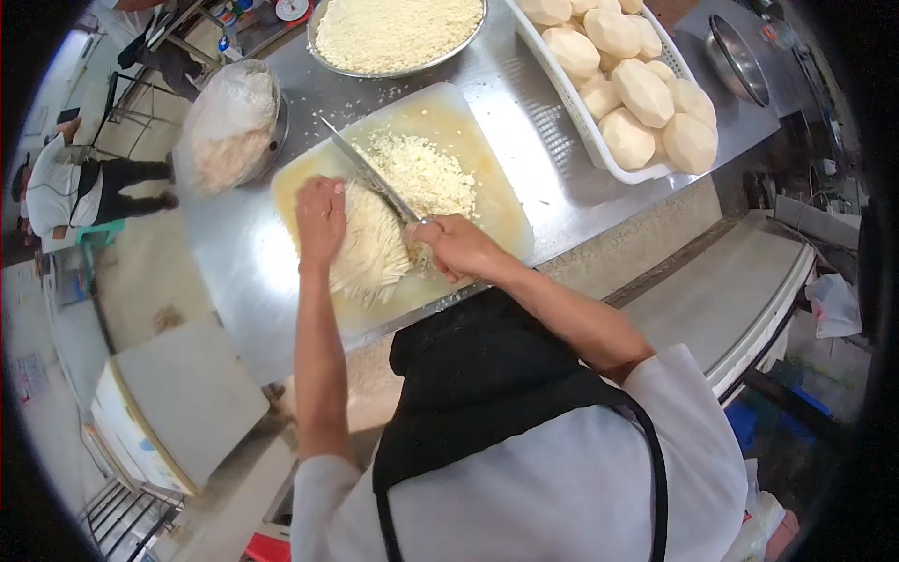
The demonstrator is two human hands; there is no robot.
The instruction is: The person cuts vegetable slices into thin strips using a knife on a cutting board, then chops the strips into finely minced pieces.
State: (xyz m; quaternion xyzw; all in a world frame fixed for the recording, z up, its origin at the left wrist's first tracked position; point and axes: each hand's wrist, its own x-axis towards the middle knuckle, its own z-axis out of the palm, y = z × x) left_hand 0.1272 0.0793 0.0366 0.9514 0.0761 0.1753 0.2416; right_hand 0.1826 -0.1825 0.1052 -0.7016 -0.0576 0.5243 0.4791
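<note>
My right hand (454, 245) is wrapped round the handle of a kitchen knife (363, 169). Its blade points away to the upper left, between two heaps on a yellowed cutting board (501, 192). On the blade's right lies finely chopped pale vegetable (431, 178). To its left and nearer me are long thin vegetable strips (367, 248). My left hand (321, 217) rests at the left edge of these strips, its fingers curled and pressed together against them. The fingertips are partly hidden.
Behind the board stands a wide metal bowl (398, 67) heaped with chopped vegetable. A white plastic basket (573, 98) holds several large peeled root vegetables (644, 94). A filled plastic bag (229, 126) sits left on the metal table (220, 239); a steel bowl (735, 61) lies far right. Another person (66, 187) stands left.
</note>
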